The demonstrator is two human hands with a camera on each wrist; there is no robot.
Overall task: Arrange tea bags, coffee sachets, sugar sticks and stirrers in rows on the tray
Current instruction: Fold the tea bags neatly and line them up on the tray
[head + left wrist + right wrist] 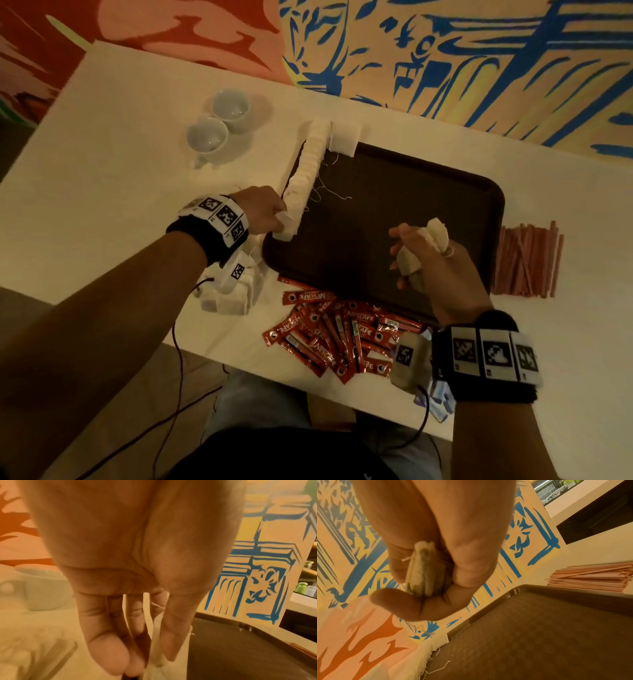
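The white tabletop [113, 144] is smooth and matte; on it sits the dark tray [404, 192], a rounded rectangle with a low raised rim and a faintly pebbled floor. A row of tea bags [310, 161] runs along the tray's left edge, soft paper squares overlapping like tiles, loose threads trailing inward. My worry is those threads: they could snag on fingers and drag the line crooked, and the light bags would slide easily.

Glossy red coffee sachets [335, 339] lie heaped at the tabletop's near edge, thin pink stirrers [527, 260] just beside the tray's right edge, and two glazed cups [219, 123] near the far-left corner.

The left hand [260, 212] pinches a bag at the row's near end. The right hand [435, 270], over the tray, curls round a bunch of tea bags [424, 573], which may spill.
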